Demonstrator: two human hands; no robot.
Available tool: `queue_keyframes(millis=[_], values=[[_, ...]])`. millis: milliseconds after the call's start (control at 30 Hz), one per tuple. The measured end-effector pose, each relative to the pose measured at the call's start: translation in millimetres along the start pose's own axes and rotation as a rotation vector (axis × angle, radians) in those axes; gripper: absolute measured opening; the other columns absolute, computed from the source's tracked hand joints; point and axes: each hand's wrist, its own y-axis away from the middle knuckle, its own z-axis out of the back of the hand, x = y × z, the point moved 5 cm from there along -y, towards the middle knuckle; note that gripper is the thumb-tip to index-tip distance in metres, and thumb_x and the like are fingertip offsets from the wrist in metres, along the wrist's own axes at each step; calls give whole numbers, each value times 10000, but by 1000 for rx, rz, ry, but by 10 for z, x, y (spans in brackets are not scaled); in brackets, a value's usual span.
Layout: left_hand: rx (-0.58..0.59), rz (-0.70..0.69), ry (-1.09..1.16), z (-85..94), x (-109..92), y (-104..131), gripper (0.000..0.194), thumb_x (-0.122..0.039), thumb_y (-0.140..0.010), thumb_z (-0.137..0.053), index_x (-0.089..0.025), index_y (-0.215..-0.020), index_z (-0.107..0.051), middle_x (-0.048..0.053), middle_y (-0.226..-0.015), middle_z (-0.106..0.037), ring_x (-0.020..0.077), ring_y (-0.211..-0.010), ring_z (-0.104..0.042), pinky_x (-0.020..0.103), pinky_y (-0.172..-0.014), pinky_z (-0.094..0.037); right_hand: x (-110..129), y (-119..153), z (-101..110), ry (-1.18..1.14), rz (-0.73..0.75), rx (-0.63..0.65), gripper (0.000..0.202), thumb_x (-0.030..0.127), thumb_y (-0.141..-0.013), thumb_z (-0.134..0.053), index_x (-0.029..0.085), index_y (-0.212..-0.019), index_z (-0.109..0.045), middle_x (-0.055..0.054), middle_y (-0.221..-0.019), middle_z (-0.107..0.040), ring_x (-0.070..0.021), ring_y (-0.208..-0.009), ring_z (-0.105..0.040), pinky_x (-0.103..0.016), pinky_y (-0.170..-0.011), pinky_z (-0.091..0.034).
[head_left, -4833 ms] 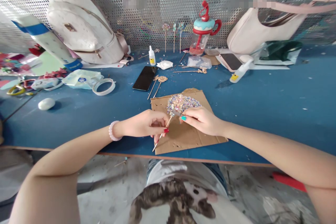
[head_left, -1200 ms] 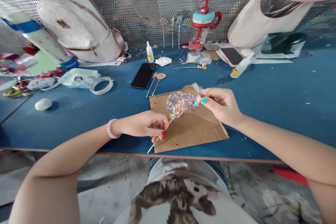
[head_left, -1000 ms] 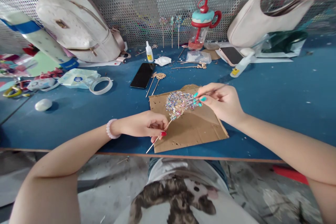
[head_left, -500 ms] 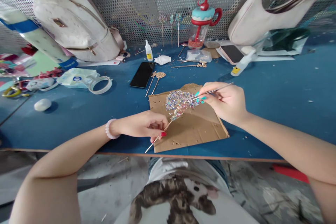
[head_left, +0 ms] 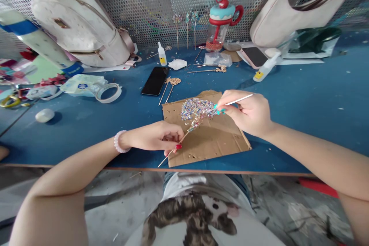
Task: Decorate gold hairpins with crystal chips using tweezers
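A hairpin stick runs through the closed fingers of my left hand; its decorated end, set with coloured stones, lies over the cardboard. Beside that end, a pile of small multicoloured rhinestones is spread on the upper part of the cardboard. My right hand pinches metal tweezers at the pile's right edge. The tweezers' tips are too small to make out.
Behind the cardboard lie a black phone, two gold hairpins and glue bottles. A tape roll and white stone are at left. A red-lidded cup and bags stand at the back.
The tweezers in my right hand have turned slightly, and their tips have shifted right across the pile. My left hand keeps its hold on the hairpin. Part of another person's arm appears at the left edge.
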Motion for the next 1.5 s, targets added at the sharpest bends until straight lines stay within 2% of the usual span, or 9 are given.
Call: queue_keyframes(millis=[167,533,600,700,833,1000,1200,1367,1500], values=[[5,2,10,-5,9,3,196,-345,-1000,-566,-177,-905,-527,-4,-717,-662,77,-566,-620,169,-576,-486,15,2,8,-15,16,-12,357,524,-983,-557,248,-801,-691,-21,-716,-699,-154,-665,-657,-326,-619,-492],[3,13,4,-4,25,7,165,-314,-1000,-554,-174,-914,-535,-7,-711,-659,79,-577,-630,164,-577,-481,44,-7,28,-47,157,-90,207,345,-977,-620,236,-819,-699,10,-740,-733,-116,-650,-682,-261,-574,-497],[1,12,4,-1,29,8,154,-305,-1001,-550,-174,-920,-538,-12,-702,-652,81,-581,-632,166,-582,-484,26,3,34,-52,136,-111,197,346,-965,-638,233,-818,-705,5,-761,-746,-117,-641,-685,-260,-568,-502],[1,13,1,2,38,13,150,-307,-1001,-549,-176,-928,-537,-10,-704,-655,89,-587,-642,172,-581,-485,-27,25,45,-54,30,-144,214,407,-944,-659,233,-835,-719,4,-735,-745,-107,-534,-632,-261,-483,-466],[0,12,-13,7,44,15,155,-313,-1000,-554,-175,-929,-539,-3,-711,-665,95,-585,-648,176,-572,-477,-75,38,25,-126,-81,-128,234,439,-926,-674,233,-820,-707,14,-663,-721,-106,-499,-622,-245,-438,-454],[-1,0,-34,8,42,9,166,-323,-1004,-546,-173,-933,-539,6,-713,-669,104,-588,-656,180,-563,-472,-65,32,3,-108,-52,-107,272,476,-932,-657,227,-838,-713,3,-717,-738,-95,-499,-600,-254,-445,-439],[-3,8,-47,6,40,14,179,-338,-1002,-549,-173,-932,-543,4,-709,-668,100,-587,-652,178,-565,-472,-47,27,8,-105,-49,-113,200,393,-933,-667,226,-828,-696,17,-711,-741,-80,-456,-580,-239,-407,-405],[-9,11,-42,6,25,12,198,-355,-1001,-550,-173,-925,-538,2,-700,-665,96,-578,-640,180,-568,-477,-34,23,-6,-141,-74,-113,183,353,-929,-675,226,-798,-690,18,-690,-734,-93,-513,-654,-207,-464,-501],[-12,9,-64,2,8,2,203,-356,-1005,-540,-174,-918,-535,-7,-668,-654,93,-567,-633,172,-561,-468,-58,29,-34,-209,-124,-107,182,370,-928,-679,234,-807,-687,18,-667,-727,-103,-510,-659,-213,-478,-535]])
